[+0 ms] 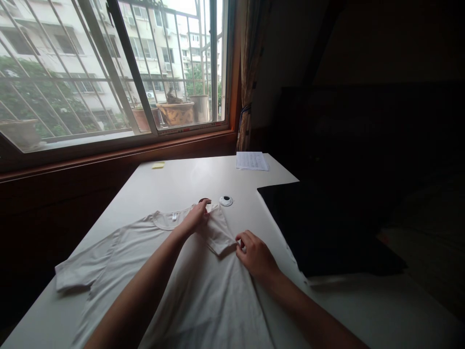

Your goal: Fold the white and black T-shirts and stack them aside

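Observation:
A white T-shirt (214, 291) lies spread on the white table, its neckline at the far side and one sleeve stretched out to the left. The sleeve on the right is folded inward over the shirt's body. At the shoulder beside the neckline, my left hand (196, 217) is closed on the T-shirt's fabric, with its fingertips partly hidden. Thumb and forefinger of my right hand (256, 253) pinch the outer corner of the folded sleeve. The shirt's lower part runs out of view at the bottom, partly behind my left forearm.
Black cloth (327, 232) covers the right of the table (181, 182). A white ring with a dark centre (225, 200) sits just beyond the shirt. Papers (252, 161) and yellow notes (158, 165) lie at the far edge, below a barred window (145, 72) and curtain (249, 72).

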The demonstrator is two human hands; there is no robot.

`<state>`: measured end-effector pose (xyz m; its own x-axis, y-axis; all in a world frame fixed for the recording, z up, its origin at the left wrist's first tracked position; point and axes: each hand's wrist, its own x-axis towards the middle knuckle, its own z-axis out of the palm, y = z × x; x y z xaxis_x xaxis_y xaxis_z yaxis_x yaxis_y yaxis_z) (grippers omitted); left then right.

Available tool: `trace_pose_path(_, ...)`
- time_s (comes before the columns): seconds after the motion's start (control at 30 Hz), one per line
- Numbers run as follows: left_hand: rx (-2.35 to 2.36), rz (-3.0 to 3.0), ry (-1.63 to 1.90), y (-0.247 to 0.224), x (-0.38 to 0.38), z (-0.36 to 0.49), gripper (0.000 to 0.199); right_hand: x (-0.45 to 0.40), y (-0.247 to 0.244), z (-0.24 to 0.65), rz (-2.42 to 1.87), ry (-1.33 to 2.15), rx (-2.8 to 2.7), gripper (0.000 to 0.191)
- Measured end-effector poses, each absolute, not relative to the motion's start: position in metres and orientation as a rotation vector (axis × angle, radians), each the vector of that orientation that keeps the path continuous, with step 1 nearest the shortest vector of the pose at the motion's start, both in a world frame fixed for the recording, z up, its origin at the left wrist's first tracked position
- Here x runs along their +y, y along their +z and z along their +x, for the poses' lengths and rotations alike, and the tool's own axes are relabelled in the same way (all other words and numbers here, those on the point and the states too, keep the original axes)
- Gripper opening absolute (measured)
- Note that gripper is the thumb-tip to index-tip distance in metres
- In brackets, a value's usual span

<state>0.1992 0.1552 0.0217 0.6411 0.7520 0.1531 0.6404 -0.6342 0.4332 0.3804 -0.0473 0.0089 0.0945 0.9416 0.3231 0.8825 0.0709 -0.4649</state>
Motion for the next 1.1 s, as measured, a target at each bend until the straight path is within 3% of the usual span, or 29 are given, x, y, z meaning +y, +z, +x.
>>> trace_pose_path(0.33, 1.142, 2.58, 0.44, 0.034, 0.137, 0.197, 0.045, -0.05, 0.01, 0.377, -1.752, -0.049, -1.947, 0.02)
trace_pose_path(0.47, 1.104, 2.511, 0.346, 0.04, 0.14, 0.193, 0.066, -0.05, 0.012, 0.376, -1.703, -0.127, -2.026, 0.037)
trace_pose_path(0.63, 1.027, 2.381, 0.212, 0.053, 0.151, 0.178, 0.082, -0.051, 0.018, 0.368, -1.65, -0.287, -2.154, 0.034)
trace_pose_path(0.83, 1.061, 2.256, 0.233, 0.048, 0.155, 0.172, 0.074, -0.041, 0.028, 0.348, -1.546, -0.287, -2.342, 0.015)
trace_pose_path(1.1, 1.121, 2.395, 0.403, 0.039, 0.16, 0.163, 0.059, -0.035, 0.025, 0.339, -1.559, -0.055, -2.089, 0.011)
